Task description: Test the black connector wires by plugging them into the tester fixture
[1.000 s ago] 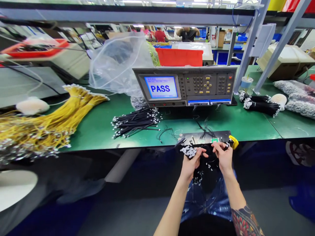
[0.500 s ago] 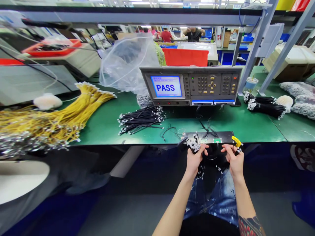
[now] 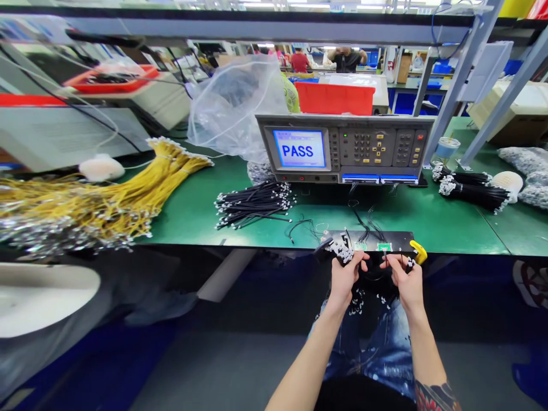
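Green worktop edge, lower centre: left hand clenched on limp, light black wires, right hand pinching one end; grip best behind the small white plugs.

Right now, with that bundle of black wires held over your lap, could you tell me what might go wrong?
The left hand holds a bunch of black wires at the table edge, off its surface; loose ends dangle over the lap and could slip to the floor. The right hand works beside the yellow clamp, where a wire might snag.
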Tool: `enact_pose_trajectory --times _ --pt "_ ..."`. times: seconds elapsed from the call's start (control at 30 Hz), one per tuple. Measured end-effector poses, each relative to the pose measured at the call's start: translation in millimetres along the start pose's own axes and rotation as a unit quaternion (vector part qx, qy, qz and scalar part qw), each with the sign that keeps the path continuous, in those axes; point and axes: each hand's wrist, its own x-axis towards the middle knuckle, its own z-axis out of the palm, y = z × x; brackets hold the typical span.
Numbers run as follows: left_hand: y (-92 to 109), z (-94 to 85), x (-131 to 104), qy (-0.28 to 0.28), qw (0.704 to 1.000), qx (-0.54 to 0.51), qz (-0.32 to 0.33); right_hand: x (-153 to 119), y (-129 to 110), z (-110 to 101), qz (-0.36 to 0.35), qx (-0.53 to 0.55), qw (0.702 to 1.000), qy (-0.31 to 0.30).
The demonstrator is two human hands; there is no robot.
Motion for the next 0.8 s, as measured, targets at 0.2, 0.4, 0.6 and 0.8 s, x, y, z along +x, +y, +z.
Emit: enact_pose_trajectory --times 0.2,0.4,0.6,0.8 --pt "-0.3 1.6 -0.2 0.022 1.0 -0.014 0.006 2.7 -4.1 4.5 0.031 0.008 0.999 -0.005" --pt "-2.2 0.3 -2.3 0.012 1.0 -0.009 0.014 -1.2 -10.6 12.1 0.015 0.012 1.0 0.009" --pt "-11.2 8.5 -4.3 0.065 0.997 -0.018 0.038 -0.5 -9.8 12.4 0.007 -0.008 1.0 0.018" --pt "-11.6 6.2 1.1 0.053 0.998 -0.016 0.03 1.5 -9.4 13.4 0.015 0.007 1.0 0.015"
